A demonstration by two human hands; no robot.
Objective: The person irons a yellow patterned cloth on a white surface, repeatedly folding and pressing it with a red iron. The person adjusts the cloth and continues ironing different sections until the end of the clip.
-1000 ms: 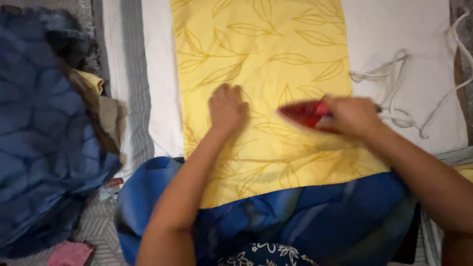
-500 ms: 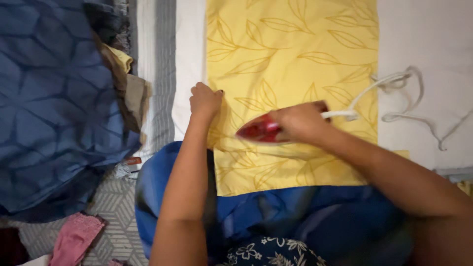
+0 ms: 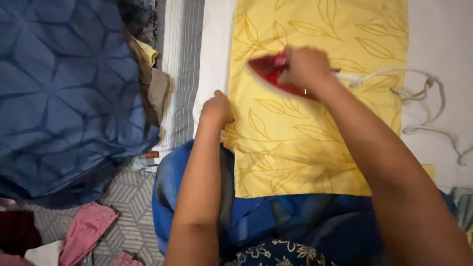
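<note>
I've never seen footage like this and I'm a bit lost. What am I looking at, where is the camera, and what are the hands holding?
There is no machine here: these are one person's two bare hands, filmed by a camera worn on their head and looking down, so both arms reach in from the bottom of the picture.

The right hand has its grip closed on a red clothes iron, which is blurred by motion. A white cord trails from it across the white padded surface. The iron sits on a yellow cloth with a leaf print, spread flat. The left hand is closed at that cloth's left edge; whether it pinches or only presses the edge is hard to tell.

Around this lie a large dark blue patterned fabric at the left, plain blue cloth nearest the person, and pink pieces on the patterned floor.
</note>
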